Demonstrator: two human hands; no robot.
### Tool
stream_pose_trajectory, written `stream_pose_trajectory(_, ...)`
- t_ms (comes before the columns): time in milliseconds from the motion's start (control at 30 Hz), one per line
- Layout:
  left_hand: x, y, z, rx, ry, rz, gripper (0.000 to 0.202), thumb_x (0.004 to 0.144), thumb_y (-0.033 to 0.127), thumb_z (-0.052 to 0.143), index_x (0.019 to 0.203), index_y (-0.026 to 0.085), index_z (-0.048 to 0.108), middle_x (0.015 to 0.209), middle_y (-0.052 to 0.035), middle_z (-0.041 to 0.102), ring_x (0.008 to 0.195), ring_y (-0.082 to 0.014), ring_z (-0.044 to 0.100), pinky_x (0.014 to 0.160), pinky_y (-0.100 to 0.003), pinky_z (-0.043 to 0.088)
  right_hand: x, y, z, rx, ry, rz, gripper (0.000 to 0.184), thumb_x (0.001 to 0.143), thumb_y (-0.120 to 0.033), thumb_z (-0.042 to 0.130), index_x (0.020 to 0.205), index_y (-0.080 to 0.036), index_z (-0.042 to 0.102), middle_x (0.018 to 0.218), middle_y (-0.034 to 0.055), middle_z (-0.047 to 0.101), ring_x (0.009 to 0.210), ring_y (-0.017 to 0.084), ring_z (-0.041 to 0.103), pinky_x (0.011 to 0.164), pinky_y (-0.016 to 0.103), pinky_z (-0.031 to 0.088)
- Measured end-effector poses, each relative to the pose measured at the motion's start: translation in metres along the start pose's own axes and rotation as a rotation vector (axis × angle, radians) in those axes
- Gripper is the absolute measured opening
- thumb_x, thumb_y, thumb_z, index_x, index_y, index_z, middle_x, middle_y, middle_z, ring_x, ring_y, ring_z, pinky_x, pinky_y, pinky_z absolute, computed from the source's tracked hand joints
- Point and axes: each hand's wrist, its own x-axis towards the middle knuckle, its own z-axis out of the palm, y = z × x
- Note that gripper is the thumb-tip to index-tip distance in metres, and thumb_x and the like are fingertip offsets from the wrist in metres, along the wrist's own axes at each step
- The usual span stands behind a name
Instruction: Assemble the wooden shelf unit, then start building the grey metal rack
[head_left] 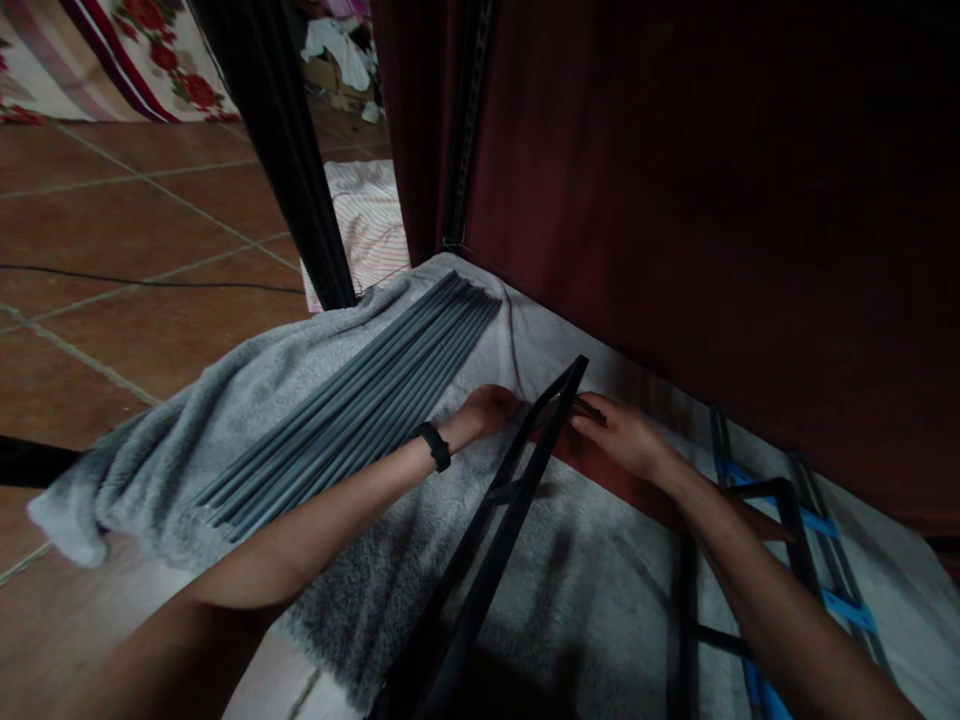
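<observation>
Working at the far end of the black frame (535, 470).
Steadiness matters: right hand (628, 437) has fingers pinched on a slim piece (589, 408); left hand (491, 408) curls, grip unclear.

A flowered cloth (161, 62) is hanging beyond the tiled floor (112, 235), and a thin cable (150, 283) is running across the tiles. A black post (274, 130) is standing beside a striped cloth (369, 225). Farther back, a white rag (343, 52) is lying over cardboard (322, 74). A dark red panel (637, 200) is rising behind a rumpled grey blanket (247, 385).
</observation>
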Motion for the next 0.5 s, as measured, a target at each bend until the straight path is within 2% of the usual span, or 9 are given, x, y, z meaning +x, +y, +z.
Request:
stream_pose_trajectory(100,-0.005,-0.015,0.000,0.281,-0.035,0.106,0.013,0.077,0.006,0.063,0.071,0.013,0.072,0.066,-0.0037,0.067,0.065,-0.0162,0.059,0.065,-0.026,0.044,0.001,-0.002,-0.002,-0.026,-0.017,0.037,0.021,0.092,-0.034,0.053,0.100,-0.025,0.070,0.096,0.0025,0.076,0.088,0.023,0.070,0.075,0.032,0.051)
stream_pose_trajectory(233,-0.009,-0.020,0.005,0.676,-0.181,0.223,0.017,0.083,0.008,0.058,0.085,0.015,0.073,0.089,-0.0077,0.072,0.082,-0.0203,0.065,0.077,-0.028,0.049,-0.001,0.000,-0.002,-0.011,0.001,0.047,0.024,0.091,-0.036,0.053,0.103,-0.025,0.071,0.097,0.0028,0.077,0.089,0.023,0.071,0.074,0.031,0.052)
stream_pose_trajectory(500,0.001,-0.021,0.003,0.845,-0.341,0.283,0.022,0.089,0.013,0.053,0.096,0.017,0.073,0.104,-0.0074,0.073,0.098,-0.0214,0.066,0.084,-0.028,0.048,-0.003,-0.001,-0.002,0.037,-0.021,0.059,0.028,0.091,-0.039,0.054,0.107,-0.024,0.071,0.099,0.0035,0.077,0.091,0.024,0.072,0.078,0.033,0.054)
